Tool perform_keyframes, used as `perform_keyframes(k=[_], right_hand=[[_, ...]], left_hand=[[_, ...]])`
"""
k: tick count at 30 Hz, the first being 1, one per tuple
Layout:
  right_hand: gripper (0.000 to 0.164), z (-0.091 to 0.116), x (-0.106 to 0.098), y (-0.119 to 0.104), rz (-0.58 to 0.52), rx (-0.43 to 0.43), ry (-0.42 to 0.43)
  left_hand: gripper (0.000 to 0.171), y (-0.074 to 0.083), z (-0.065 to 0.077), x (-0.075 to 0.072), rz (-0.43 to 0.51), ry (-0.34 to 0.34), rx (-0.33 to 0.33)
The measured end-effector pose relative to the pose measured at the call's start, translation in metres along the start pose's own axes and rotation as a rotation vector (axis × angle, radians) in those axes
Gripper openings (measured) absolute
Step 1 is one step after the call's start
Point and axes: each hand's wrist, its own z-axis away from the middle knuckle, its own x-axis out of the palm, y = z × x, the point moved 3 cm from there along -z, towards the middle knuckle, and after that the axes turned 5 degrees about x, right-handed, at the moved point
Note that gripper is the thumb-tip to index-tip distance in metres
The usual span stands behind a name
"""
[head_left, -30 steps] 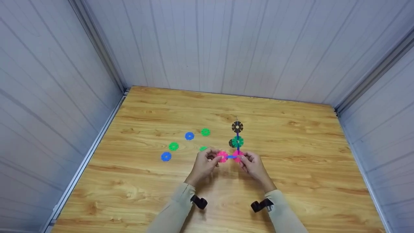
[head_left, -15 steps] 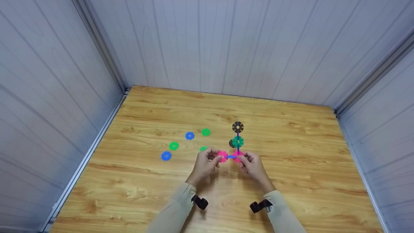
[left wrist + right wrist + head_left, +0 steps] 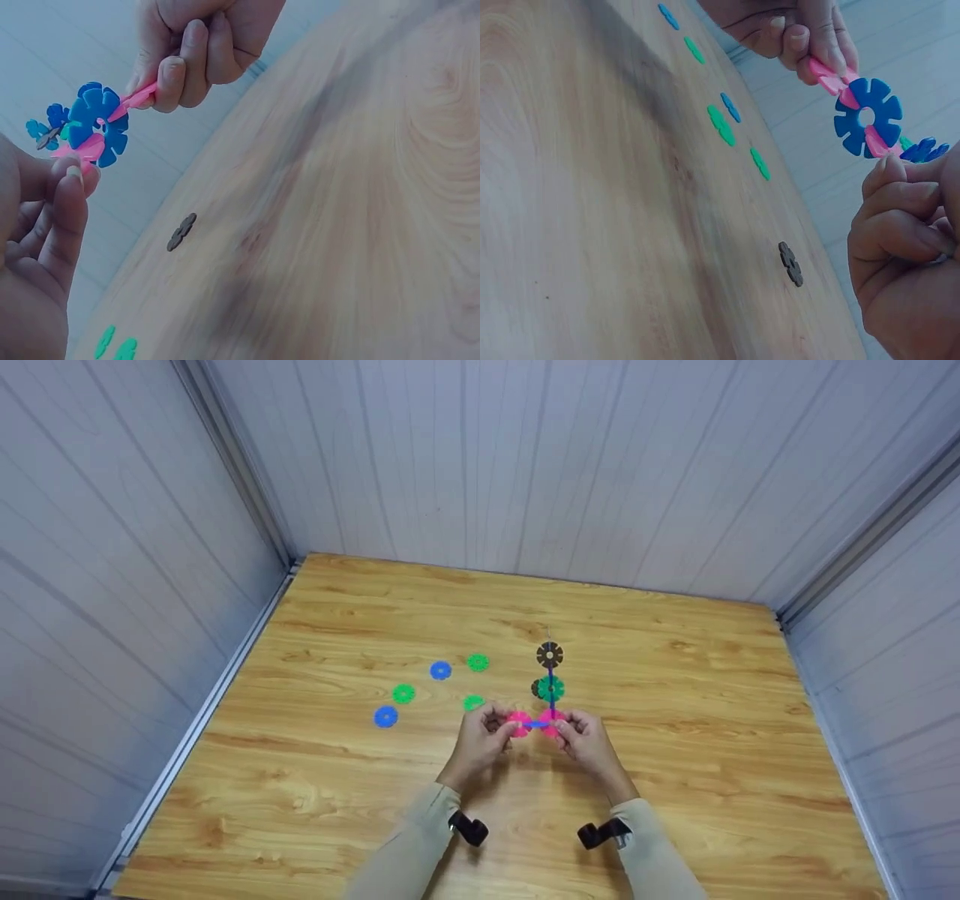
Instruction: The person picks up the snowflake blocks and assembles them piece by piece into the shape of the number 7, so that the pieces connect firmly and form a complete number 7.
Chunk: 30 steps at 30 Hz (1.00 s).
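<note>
- L hand (image 3: 484, 731): thumb & fingertip pinching the L pink disc (image 3: 520, 724); we see the other fingers curled in.
- R hand (image 3: 589, 739): same kind of pinch, thumb & fingertip on the R pink disc (image 3: 547, 731), its other fingers curled too.
- Btwn hands we've a blue disc (image 3: 889, 111), approx edge-on from the head cam, slotted into both pink ones. In the wrist views we see this assy. held up above the tabletop (image 3: 720, 720).
- Running away from the R pink disc, we see a chain: a blue piece (image 3: 553, 705) edge-on, then a teal disc (image 3: 557, 688), another edge-on blue piece, then a dark brown disc (image 3: 542, 656) nr the far end. Past that, a thin strip; we can't tell what.
- Loose on the tabletop, near to far: blue (image 3: 380, 716) at far L; green (image 3: 473, 703) just beyond L hand; green (image 3: 397, 694); small brown (image 3: 535, 688), partly hidden behind teal; then blue (image 3: 434, 670) & green (image 3: 472, 662).
- Beyond the tabletop, we see a pale panelled back wall (image 3: 480, 465).
</note>
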Motion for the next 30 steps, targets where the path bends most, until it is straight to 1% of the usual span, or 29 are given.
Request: perform_keyframes(k=[3, 6, 8, 10, 12, 14, 17, 20, 23, 25, 27, 29, 30], right_hand=[[0.018, 0.000, -0.004, -0.003, -0.001, -0.034, -0.016], [0.021, 0.004, -0.007, 0.001, -0.021, -0.047, -0.049], [0.023, 0.005, -0.008, 0.007, -0.040, -0.038, -0.070], [0.025, 0.006, -0.009, 0.010, -0.049, -0.035, -0.094], [0.026, 0.005, -0.009, 0.013, -0.051, -0.036, -0.107], [0.026, 0.005, -0.009, 0.014, -0.050, -0.036, -0.104], [0.023, 0.005, -0.009, 0.014, -0.046, -0.029, -0.083], [0.022, 0.005, -0.008, 0.015, -0.052, -0.009, -0.064], [0.022, 0.005, -0.008, 0.015, -0.059, 0.005, -0.048], [0.021, 0.005, -0.008, 0.014, -0.068, 0.011, -0.030], [0.020, 0.005, -0.008, 0.013, -0.076, 0.022, -0.007], [0.018, 0.004, -0.009, 0.012, -0.087, 0.030, 0.010], [0.017, 0.003, -0.009, 0.012, -0.094, 0.033, 0.016]], left_hand=[[0.011, 0.000, -0.001, 0.003, 0.021, 0.000, -0.007], [0.013, 0.000, 0.003, 0.005, 0.021, -0.025, -0.036], [0.013, -0.003, 0.006, 0.005, 0.013, -0.038, -0.048], [0.014, -0.008, 0.008, 0.005, -0.001, -0.038, -0.060], [0.014, -0.016, 0.008, 0.004, -0.016, -0.030, -0.060], [0.014, -0.026, 0.008, 0.003, -0.036, -0.024, -0.064], [0.016, -0.036, 0.007, 0.001, -0.076, -0.030, -0.071], [0.017, -0.039, 0.007, -0.002, -0.133, -0.041, -0.061], [0.017, -0.038, 0.003, -0.009, -0.188, -0.038, -0.016], [0.018, -0.037, 0.000, -0.015, -0.238, -0.020, 0.010], [0.020, -0.036, -0.004, -0.023, -0.313, 0.009, 0.015], [0.022, -0.037, -0.008, -0.031, -0.421, 0.050, -0.007], [0.023, -0.038, -0.011, -0.035, -0.483, 0.069, -0.028]])
